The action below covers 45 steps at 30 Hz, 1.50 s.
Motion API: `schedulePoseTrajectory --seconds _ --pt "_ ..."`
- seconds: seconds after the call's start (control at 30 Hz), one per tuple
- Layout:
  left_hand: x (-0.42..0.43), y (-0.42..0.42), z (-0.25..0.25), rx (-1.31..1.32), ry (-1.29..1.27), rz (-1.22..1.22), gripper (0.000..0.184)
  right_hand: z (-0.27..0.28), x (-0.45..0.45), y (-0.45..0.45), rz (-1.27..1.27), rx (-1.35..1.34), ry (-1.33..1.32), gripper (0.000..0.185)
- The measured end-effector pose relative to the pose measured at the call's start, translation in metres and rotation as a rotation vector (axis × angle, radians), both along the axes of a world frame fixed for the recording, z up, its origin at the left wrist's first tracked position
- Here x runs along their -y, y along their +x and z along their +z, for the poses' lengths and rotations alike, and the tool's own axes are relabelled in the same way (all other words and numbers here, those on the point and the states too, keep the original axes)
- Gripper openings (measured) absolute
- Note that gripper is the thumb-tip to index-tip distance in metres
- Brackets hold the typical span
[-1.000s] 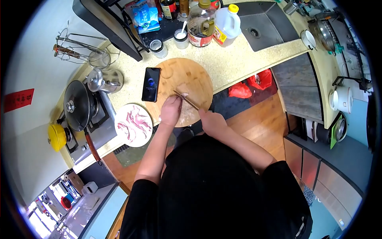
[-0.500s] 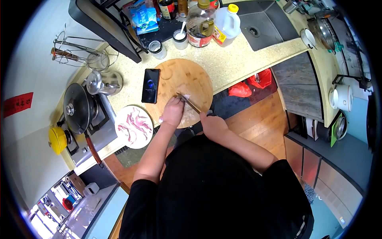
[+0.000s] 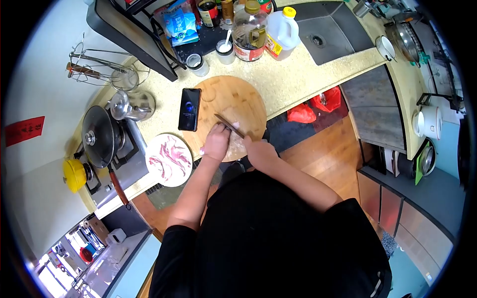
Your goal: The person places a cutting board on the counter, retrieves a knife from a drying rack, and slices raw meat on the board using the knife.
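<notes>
My right hand (image 3: 262, 155) is closed round the handle of a kitchen knife (image 3: 228, 124), its blade pointing up and left across the round wooden cutting board (image 3: 243, 94). Close beside the blade, my left hand (image 3: 217, 142) presses down with curled fingers on a piece of meat that it mostly hides; a small pale pink bit of meat (image 3: 236, 124) shows by the knife. A white plate (image 3: 186, 178) with thin pink-and-white meat slices (image 3: 169, 158) stands left of my left hand. A black phone (image 3: 189, 109) lies along the board's left edge.
Left of the plate are a lidded wok (image 3: 99, 134), its handle sticking out, and a metal pot (image 3: 138, 106). Behind the board stand two small jars (image 3: 197, 65), a large glass jar (image 3: 248, 32) and a plastic jug (image 3: 283, 35). The sink (image 3: 338, 30) lies back right.
My right hand and the knife have shifted slightly left, the blade tip moving toward the left over the board. My left hand stays nearly in place. The whole view has shifted a little.
</notes>
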<state>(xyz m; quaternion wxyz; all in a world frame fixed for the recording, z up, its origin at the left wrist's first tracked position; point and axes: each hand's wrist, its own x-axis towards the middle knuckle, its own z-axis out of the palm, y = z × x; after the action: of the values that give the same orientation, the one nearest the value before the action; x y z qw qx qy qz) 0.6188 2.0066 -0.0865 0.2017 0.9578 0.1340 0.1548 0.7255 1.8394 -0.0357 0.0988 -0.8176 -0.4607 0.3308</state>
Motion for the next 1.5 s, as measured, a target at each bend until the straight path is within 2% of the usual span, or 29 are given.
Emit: schedulePoseTrajectory --seconds 0.07,0.17,0.3,0.5,0.6,0.7,1.0,1.2,1.3,1.4,1.5 --pt "0.001 -0.003 -0.003 -0.031 -0.012 0.005 0.019 0.003 0.016 0.003 0.022 0.014 -0.017 0.019" --pt "0.003 -0.01 0.012 0.043 -0.018 -0.023 0.021 -0.001 0.023 0.022 -0.008 0.013 0.107 0.02" --pt "0.004 -0.021 0.025 0.058 -0.145 0.051 0.022 0.009 0.012 0.036 -0.047 0.036 0.072 0.017" --pt "-0.002 -0.02 0.018 0.046 -0.059 0.006 0.019 0.017 0.01 0.0 0.055 0.075 0.157 0.013" --pt "-0.004 -0.017 0.008 0.051 -0.033 -0.008 0.011 0.018 0.011 -0.006 0.063 0.056 0.132 0.013" --pt "-0.003 -0.018 0.009 -0.106 0.005 -0.022 0.02 0.022 0.015 -0.008 0.07 0.032 0.079 0.014" --pt "-0.005 -0.016 -0.001 -0.136 0.004 -0.014 0.021 0.027 0.018 -0.009 0.066 -0.031 -0.026 0.016" --pt "-0.007 -0.017 -0.012 -0.039 -0.003 -0.05 0.016 0.0 -0.017 -0.012 0.01 -0.052 0.05 0.018" --pt "-0.009 -0.018 -0.004 -0.079 -0.025 -0.056 0.013 0.003 -0.032 -0.013 -0.032 -0.085 -0.01 0.026" --pt "-0.007 -0.018 -0.002 -0.045 -0.061 -0.009 0.012 0.008 -0.017 -0.01 -0.035 -0.075 0.041 0.018" --pt "0.003 -0.02 0.006 0.023 -0.122 0.081 0.02 0.005 0.004 -0.002 0.0 -0.1 -0.01 0.017"
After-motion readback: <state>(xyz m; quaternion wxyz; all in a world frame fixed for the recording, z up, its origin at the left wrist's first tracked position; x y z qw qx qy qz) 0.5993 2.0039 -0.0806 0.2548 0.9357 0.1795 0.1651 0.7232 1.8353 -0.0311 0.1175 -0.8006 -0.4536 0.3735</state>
